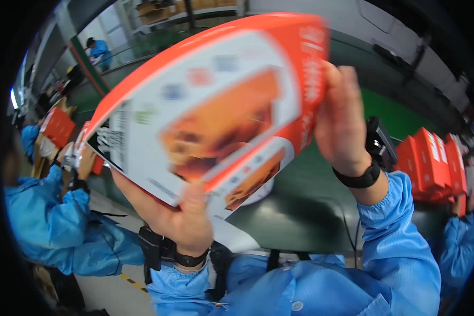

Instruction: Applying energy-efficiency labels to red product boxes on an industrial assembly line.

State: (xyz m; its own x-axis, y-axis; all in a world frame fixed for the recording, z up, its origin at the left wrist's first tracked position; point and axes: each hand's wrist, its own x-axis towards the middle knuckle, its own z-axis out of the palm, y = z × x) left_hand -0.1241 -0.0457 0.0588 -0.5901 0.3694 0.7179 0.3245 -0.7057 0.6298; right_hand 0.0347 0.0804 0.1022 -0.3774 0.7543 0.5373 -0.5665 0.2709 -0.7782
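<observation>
A red and white printed cardboard box point(231, 100) is lifted and tilted in front of me, blurred by motion. Its large white face carries a picture in orange and brown. My left hand point(179, 221) grips its lower left edge, with the thumb on the printed front and the fingers hidden beneath. Against the right end of the box presses my right hand point(342, 121), its fingers pointing up along the red side. Both of my wrists wear black bands, and a small black device point(379, 142) sits at the right wrist.
Below the box lies a dark green work surface point(300, 221). Several red boxes point(432, 163) stand at the right, near another person's blue sleeve point(461, 247). At the left, a co-worker in blue point(52, 210) handles items beside a red box point(58, 128). Another person point(97, 50) is farther back.
</observation>
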